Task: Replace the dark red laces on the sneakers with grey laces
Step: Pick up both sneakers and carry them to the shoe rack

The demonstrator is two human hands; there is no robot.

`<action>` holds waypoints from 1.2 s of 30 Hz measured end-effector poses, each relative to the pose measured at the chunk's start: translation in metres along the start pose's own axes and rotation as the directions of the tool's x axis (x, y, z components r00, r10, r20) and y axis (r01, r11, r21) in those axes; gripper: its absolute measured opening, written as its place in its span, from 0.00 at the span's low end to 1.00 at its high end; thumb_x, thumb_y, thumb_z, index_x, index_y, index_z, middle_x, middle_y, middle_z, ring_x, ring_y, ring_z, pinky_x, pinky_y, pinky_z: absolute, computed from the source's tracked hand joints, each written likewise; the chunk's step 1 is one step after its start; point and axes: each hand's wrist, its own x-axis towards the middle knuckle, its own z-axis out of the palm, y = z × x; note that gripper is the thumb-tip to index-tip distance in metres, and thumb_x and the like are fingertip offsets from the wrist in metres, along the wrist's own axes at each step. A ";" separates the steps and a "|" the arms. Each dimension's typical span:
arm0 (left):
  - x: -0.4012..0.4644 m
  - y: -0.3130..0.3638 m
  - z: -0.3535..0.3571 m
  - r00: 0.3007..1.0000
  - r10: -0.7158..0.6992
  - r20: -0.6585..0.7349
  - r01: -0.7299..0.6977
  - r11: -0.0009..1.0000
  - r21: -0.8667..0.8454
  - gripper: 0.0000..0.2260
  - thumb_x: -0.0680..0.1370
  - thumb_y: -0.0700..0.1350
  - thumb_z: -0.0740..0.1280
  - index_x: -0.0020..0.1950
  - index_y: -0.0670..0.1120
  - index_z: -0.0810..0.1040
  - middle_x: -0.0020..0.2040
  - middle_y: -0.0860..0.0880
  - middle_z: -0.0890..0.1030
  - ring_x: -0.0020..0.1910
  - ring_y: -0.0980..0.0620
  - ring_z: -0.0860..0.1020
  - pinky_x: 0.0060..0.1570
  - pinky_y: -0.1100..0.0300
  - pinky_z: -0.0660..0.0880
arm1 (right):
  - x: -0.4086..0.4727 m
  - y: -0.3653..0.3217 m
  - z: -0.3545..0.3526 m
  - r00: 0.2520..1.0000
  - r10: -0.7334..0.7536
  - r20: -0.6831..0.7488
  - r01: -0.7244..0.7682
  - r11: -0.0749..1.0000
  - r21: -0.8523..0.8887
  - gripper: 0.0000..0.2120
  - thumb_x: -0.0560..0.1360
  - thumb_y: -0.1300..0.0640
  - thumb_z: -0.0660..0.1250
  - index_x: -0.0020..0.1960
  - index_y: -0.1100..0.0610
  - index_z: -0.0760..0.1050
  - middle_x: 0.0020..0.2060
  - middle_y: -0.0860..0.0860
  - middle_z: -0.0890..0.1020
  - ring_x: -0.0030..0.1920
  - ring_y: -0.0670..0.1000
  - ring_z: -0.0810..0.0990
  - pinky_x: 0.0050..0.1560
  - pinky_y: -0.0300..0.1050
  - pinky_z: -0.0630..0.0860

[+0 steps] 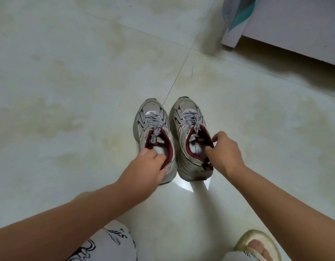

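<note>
With grey laces already threaded up both sneakers, a person crouched on a glossy, mottled tile floor appears close to finishing the swap. No dark red lace shows anywhere in view; the only red left is the padded collar lining. The left hand is clamped on the heel collar of the left sneaker, fingers hooked inside; the right hand pinches the collar of the right sneaker. The pair stands side by side, toes pointing away, uppers of silver-grey mesh with shiny overlays on chunky ridged soles. Whether the lace ends are tied is hard to tell.
</note>
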 end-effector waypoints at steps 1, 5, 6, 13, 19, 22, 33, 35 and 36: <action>0.003 0.000 0.000 1.000 -0.024 0.019 0.025 0.998 -0.063 0.18 0.74 0.56 0.56 0.50 0.45 0.78 0.44 0.48 0.77 0.47 0.48 0.74 0.46 0.57 0.73 | 0.003 0.000 0.000 1.000 0.007 -0.019 -0.006 0.999 0.042 0.11 0.73 0.59 0.61 0.55 0.59 0.68 0.47 0.59 0.79 0.45 0.61 0.79 0.48 0.52 0.76; -0.001 -0.015 -0.012 0.992 -0.040 -0.122 0.005 0.962 -0.273 0.21 0.75 0.57 0.51 0.50 0.45 0.78 0.46 0.51 0.74 0.44 0.54 0.72 0.41 0.64 0.69 | -0.005 -0.006 -0.006 0.982 -0.101 -0.159 0.085 0.991 -0.105 0.13 0.77 0.53 0.60 0.54 0.62 0.70 0.49 0.59 0.75 0.50 0.61 0.75 0.47 0.50 0.70; -0.001 -0.022 -0.014 0.981 -0.080 -0.177 0.026 0.957 -0.288 0.19 0.75 0.55 0.53 0.48 0.45 0.78 0.44 0.52 0.74 0.42 0.55 0.71 0.38 0.66 0.67 | -0.010 -0.012 -0.005 0.946 -0.226 -0.233 0.157 0.946 -0.282 0.15 0.77 0.50 0.59 0.51 0.63 0.73 0.47 0.60 0.75 0.49 0.61 0.74 0.45 0.50 0.70; 0.016 -0.076 -0.019 0.828 -0.552 0.099 0.556 0.785 -0.272 0.08 0.77 0.43 0.60 0.42 0.44 0.76 0.39 0.48 0.79 0.41 0.47 0.76 0.41 0.57 0.70 | -0.014 -0.072 0.023 0.976 -0.043 0.215 0.160 0.812 -0.562 0.33 0.71 0.31 0.57 0.59 0.60 0.72 0.56 0.57 0.77 0.58 0.59 0.72 0.56 0.50 0.65; 0.023 -0.112 -0.007 0.779 -0.566 0.271 0.607 0.789 -0.097 0.08 0.77 0.43 0.58 0.39 0.47 0.73 0.38 0.51 0.76 0.40 0.49 0.74 0.38 0.60 0.66 | 0.019 -0.077 0.029 0.972 -0.171 0.159 0.233 0.761 -0.605 0.16 0.75 0.53 0.60 0.58 0.61 0.70 0.54 0.56 0.78 0.54 0.57 0.77 0.48 0.46 0.67; 0.032 -0.127 -0.010 0.765 -0.560 0.319 0.608 0.791 -0.067 0.07 0.78 0.44 0.59 0.45 0.46 0.75 0.41 0.51 0.76 0.42 0.50 0.74 0.40 0.60 0.67 | 0.031 -0.076 0.026 0.961 -0.207 0.181 0.274 0.658 -0.702 0.19 0.75 0.52 0.59 0.61 0.63 0.66 0.56 0.57 0.76 0.55 0.57 0.75 0.50 0.48 0.68; 0.040 -0.106 -0.026 0.654 -0.647 0.393 0.751 0.618 -0.233 0.06 0.78 0.43 0.61 0.48 0.45 0.78 0.45 0.47 0.80 0.45 0.48 0.77 0.46 0.59 0.71 | 0.031 -0.080 0.015 0.894 -0.172 0.413 0.433 0.570 -0.699 0.11 0.75 0.63 0.56 0.57 0.60 0.69 0.53 0.56 0.79 0.52 0.56 0.78 0.49 0.44 0.70; 0.027 -0.095 -0.047 0.637 -0.629 0.445 0.760 0.609 -0.228 0.06 0.78 0.42 0.61 0.47 0.46 0.77 0.44 0.48 0.80 0.44 0.49 0.77 0.45 0.59 0.71 | 0.025 -0.091 0.001 0.882 -0.133 0.452 0.436 0.595 -0.675 0.11 0.75 0.64 0.57 0.55 0.59 0.71 0.51 0.54 0.80 0.51 0.55 0.79 0.46 0.44 0.69; 0.021 -0.091 -0.062 0.635 -0.619 0.463 0.759 0.610 -0.226 0.06 0.78 0.43 0.61 0.46 0.47 0.76 0.44 0.49 0.80 0.43 0.51 0.76 0.44 0.60 0.71 | 0.020 -0.099 -0.010 0.874 -0.120 0.470 0.438 0.612 -0.658 0.09 0.75 0.63 0.58 0.53 0.57 0.72 0.50 0.53 0.81 0.50 0.55 0.80 0.44 0.43 0.68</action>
